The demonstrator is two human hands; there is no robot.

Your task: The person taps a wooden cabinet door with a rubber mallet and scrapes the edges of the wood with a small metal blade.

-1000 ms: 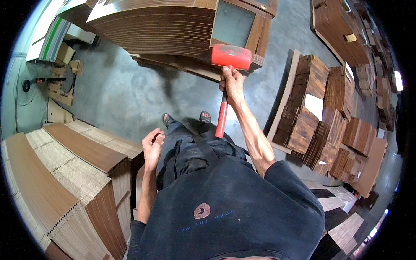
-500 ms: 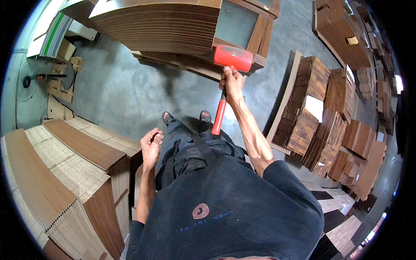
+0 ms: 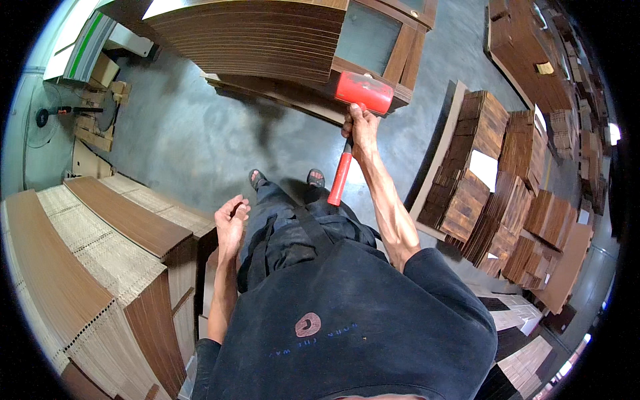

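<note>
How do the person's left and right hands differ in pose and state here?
The right hand grips the red mallet just below its head; the left hand is loosely curled, with nothing clearly visible in it. The right hand reaches well out in front, while the left hand sits closer to the body. Both hands are bare.

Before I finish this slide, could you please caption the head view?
Among stacked brown panels, the right hand grips a red mallet; the left hand curls loosely.
</note>
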